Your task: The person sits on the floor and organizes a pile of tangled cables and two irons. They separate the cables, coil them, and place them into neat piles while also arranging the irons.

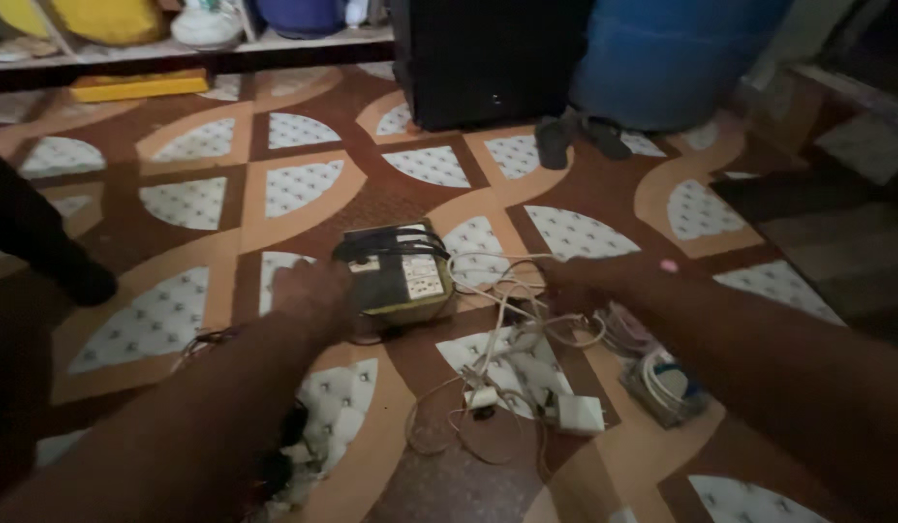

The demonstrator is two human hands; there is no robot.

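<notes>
Head view: the left hand (311, 293) rests against the left side of a boxy transformer-like unit (399, 274) standing on the patterned floor (187, 203); whether its fingers are curled or loose cannot be told in the dim light. The right hand (580, 281) reaches into a tangle of white cables (512, 320) just right of the unit, its grip also unclear. A white adapter (578, 415) lies nearer the camera; a blue barrel (662, 58) stands beyond.
</notes>
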